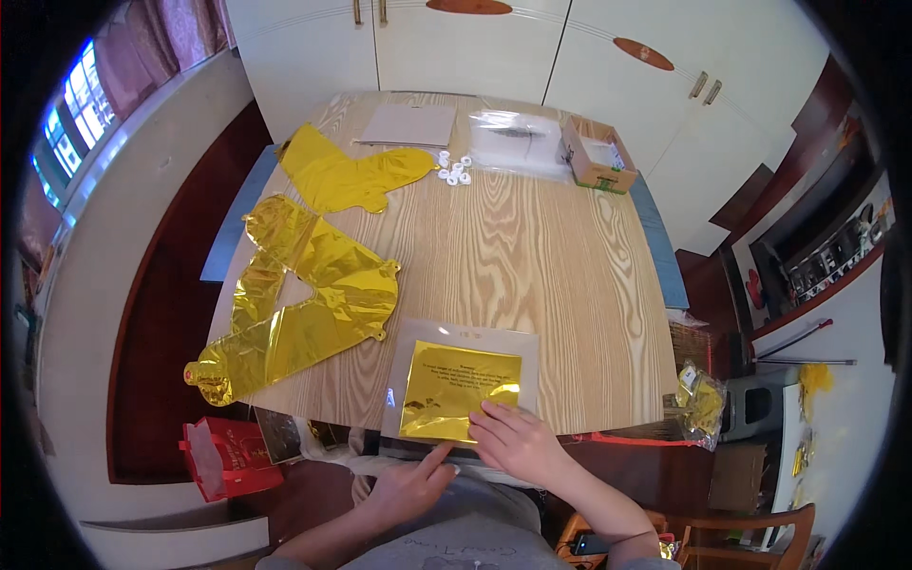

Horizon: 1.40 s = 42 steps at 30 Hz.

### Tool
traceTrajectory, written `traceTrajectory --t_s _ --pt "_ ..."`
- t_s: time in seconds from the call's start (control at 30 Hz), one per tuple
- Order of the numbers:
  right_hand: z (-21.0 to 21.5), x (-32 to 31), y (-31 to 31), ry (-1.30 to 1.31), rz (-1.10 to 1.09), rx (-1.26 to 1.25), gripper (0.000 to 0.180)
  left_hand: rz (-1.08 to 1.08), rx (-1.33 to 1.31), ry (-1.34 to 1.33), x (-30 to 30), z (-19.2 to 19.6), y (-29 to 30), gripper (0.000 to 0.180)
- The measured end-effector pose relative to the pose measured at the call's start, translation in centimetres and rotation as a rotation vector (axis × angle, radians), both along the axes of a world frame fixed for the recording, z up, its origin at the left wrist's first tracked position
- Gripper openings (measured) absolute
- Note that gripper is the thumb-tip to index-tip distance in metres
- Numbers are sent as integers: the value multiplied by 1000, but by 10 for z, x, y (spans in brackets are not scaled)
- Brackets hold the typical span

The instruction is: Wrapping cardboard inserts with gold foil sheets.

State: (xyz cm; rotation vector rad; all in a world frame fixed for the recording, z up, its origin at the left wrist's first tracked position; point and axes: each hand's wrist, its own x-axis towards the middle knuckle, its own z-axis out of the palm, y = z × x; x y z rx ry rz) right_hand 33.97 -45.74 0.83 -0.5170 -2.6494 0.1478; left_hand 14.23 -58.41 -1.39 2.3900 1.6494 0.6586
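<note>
— While the right hand [513, 439] lies on it, where does the gold foil packet [461, 389] sit?

— At the near edge of the wooden table [532, 247], flat in its clear sleeve, partly overhanging toward the person's lap. The fingers are spread and pressed on its lower right corner, not closed around anything.

— And the left hand [410, 486]?

— Below the table edge, over the lap. Its index finger points up at the packet's bottom edge, the other fingers curled in; it grips nothing.

— What else is on the table?

— Two flat gold foil balloons on the left: a large one [294, 304] hanging over the edge and a smaller one [347, 176] farther back. Beyond them lie a grey card [408, 123], some small white rings [454, 169], a clear plastic bag [518, 138] and an open cardboard box [597, 157].
</note>
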Motion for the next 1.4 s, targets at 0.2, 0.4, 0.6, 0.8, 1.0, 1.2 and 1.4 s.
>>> traceTrajectory --t_s 0.2,0.4,0.6,0.8,1.0,1.2,1.4 --pt "19 -2 9 -50 -4 105 22 11 40 -136 -8 33 12 14" --pt "55 -12 26 49 -60 11 18 80 337 45 -17 78 42 21" --pt "62 -19 27 69 -84 -17 15 52 326 186 -15 75 61 27" --pt "57 -17 27 60 -104 0 17 -52 232 114 -5 82 47 27" --pt "53 -17 25 36 -92 19 18 -44 189 173 4 63 47 38" --pt "51 -16 23 15 -89 -8 20 -28 160 114 7 57 58 37" --pt "44 -16 19 -17 -69 9 29 -23 -69 101 11 43 69 32"
